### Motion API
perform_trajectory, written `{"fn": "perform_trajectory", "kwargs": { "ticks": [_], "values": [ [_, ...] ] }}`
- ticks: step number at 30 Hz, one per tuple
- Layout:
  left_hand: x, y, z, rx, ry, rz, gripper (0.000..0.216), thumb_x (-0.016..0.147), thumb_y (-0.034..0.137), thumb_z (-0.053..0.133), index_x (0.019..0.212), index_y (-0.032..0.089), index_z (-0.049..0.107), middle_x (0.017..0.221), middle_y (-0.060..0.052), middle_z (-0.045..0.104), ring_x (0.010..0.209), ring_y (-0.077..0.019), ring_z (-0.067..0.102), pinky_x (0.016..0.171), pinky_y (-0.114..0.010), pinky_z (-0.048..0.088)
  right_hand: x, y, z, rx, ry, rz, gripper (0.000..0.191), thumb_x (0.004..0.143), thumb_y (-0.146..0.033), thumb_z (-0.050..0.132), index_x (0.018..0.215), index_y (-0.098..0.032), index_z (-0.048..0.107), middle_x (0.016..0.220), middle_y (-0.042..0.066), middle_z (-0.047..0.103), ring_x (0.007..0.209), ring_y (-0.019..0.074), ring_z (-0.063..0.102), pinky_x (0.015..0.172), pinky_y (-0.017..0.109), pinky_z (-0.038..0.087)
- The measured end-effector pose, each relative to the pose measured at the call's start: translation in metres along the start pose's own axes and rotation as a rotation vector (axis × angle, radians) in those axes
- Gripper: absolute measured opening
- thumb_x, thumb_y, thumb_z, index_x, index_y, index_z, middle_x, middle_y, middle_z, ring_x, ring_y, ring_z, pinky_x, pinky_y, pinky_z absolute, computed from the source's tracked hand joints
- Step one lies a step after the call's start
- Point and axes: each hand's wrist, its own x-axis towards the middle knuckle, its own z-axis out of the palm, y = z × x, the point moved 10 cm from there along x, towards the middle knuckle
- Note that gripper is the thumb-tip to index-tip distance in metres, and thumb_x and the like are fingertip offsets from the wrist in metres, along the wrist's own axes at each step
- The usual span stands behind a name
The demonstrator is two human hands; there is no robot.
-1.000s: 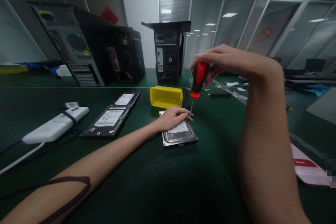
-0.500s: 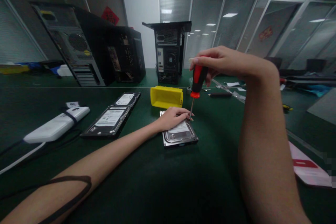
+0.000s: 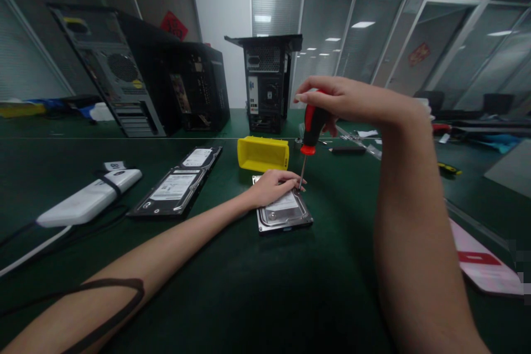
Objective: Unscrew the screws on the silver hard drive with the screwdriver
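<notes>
On the green table a silver hard drive [image 3: 286, 215] lies flat, its label partly hidden by my left hand [image 3: 271, 185]. That hand rests over the drive, holding it against the table, with thumb and fingertips close to a screwdriver tip. My right hand [image 3: 326, 100] grips the red and black handle of the screwdriver [image 3: 309, 135] from above, wrist bent high. The shaft points almost straight down, slightly tilted, at the drive's right edge. Whether the tip sits in a screw is too small to tell.
A yellow bin [image 3: 263, 155] stands just behind the drive. More hard drives [image 3: 174, 185] lie to the left, near a white power strip [image 3: 89, 196]. Computer cases [image 3: 267, 83] stand at the back. A black pen-like tool [image 3: 348, 150] and a pink-white board [image 3: 483, 257] are on the right.
My right hand has turned a little around the screwdriver handle, and its wrist and forearm have shifted slightly left. The left hand and the drive stay put.
</notes>
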Motion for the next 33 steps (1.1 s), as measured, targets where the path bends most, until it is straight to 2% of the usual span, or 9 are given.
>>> {"fn": "perform_trajectory", "kwargs": {
  "ticks": [4,9,12,17,20,25,28,33],
  "values": [
    [0.0,0.001,0.0,-0.002,0.003,0.004,0.032,0.101,0.021,0.05,0.118,0.009,0.074,0.112,-0.012,0.08,0.104,-0.0205,0.073,0.095,-0.034,0.052,0.003,-0.002,0.005,0.045,-0.046,-0.037,0.029,0.108,-0.032,0.045,0.091,-0.015,0.062,0.075,0.004,0.063,0.05,0.01,0.055,0.045,0.021,0.046],
    [0.0,0.002,-0.001,-0.002,-0.001,0.007,0.032,0.101,0.02,0.049,0.119,0.008,0.073,0.112,-0.013,0.08,0.103,-0.0206,0.072,0.095,-0.034,0.052,0.002,0.005,0.006,0.125,-0.051,0.061,0.037,0.108,-0.022,0.032,0.102,-0.014,0.067,0.086,0.008,0.069,0.057,0.0152,0.065,0.052,0.026,0.052],
    [0.0,0.001,-0.001,0.009,0.0,0.002,0.032,0.101,0.02,0.049,0.118,0.008,0.073,0.112,-0.012,0.08,0.103,-0.0205,0.073,0.094,-0.034,0.052,-0.001,0.001,0.005,0.107,-0.047,0.068,0.035,0.107,-0.017,0.035,0.106,-0.013,0.07,0.089,0.008,0.071,0.059,0.0155,0.066,0.053,0.026,0.053],
    [0.0,0.0,-0.001,0.016,0.0,0.004,0.031,0.101,0.02,0.049,0.117,0.01,0.074,0.112,-0.011,0.08,0.103,-0.0198,0.073,0.094,-0.033,0.053,-0.006,0.002,0.0,0.118,0.0,0.134,0.034,0.106,-0.015,0.041,0.087,-0.009,0.069,0.074,0.009,0.071,0.049,0.0123,0.061,0.049,0.022,0.051],
    [0.0,0.0,-0.001,0.01,-0.001,0.001,0.031,0.101,0.02,0.049,0.116,0.01,0.074,0.112,-0.011,0.08,0.103,-0.0195,0.073,0.094,-0.032,0.053,-0.007,0.007,-0.004,0.114,0.03,0.165,0.036,0.107,-0.018,0.043,0.086,-0.009,0.07,0.073,0.008,0.071,0.048,0.0108,0.059,0.048,0.02,0.049],
    [0.0,-0.001,0.0,-0.003,-0.001,-0.007,0.031,0.101,0.02,0.049,0.117,0.009,0.074,0.112,-0.012,0.08,0.103,-0.0193,0.073,0.094,-0.032,0.052,0.0,0.008,-0.005,0.058,0.02,0.09,0.034,0.108,-0.023,0.045,0.094,-0.009,0.072,0.069,0.006,0.068,0.047,0.01,0.052,0.044,0.021,0.04],
    [0.0,-0.001,0.001,-0.01,-0.003,-0.007,0.032,0.101,0.02,0.048,0.118,0.008,0.073,0.113,-0.012,0.08,0.103,-0.0193,0.073,0.095,-0.032,0.052,0.005,0.008,-0.004,0.063,0.027,0.038,0.034,0.107,-0.026,0.048,0.094,-0.008,0.073,0.066,0.006,0.066,0.047,0.0106,0.052,0.045,0.022,0.039],
    [0.0,-0.001,0.001,-0.01,-0.005,-0.007,0.032,0.101,0.021,0.049,0.119,0.009,0.073,0.113,-0.012,0.08,0.103,-0.02,0.073,0.094,-0.033,0.053,0.004,0.009,-0.005,0.075,0.034,0.047,0.037,0.106,-0.031,0.05,0.087,-0.009,0.074,0.066,0.008,0.067,0.048,0.012,0.053,0.046,0.024,0.04]
  ]
}}
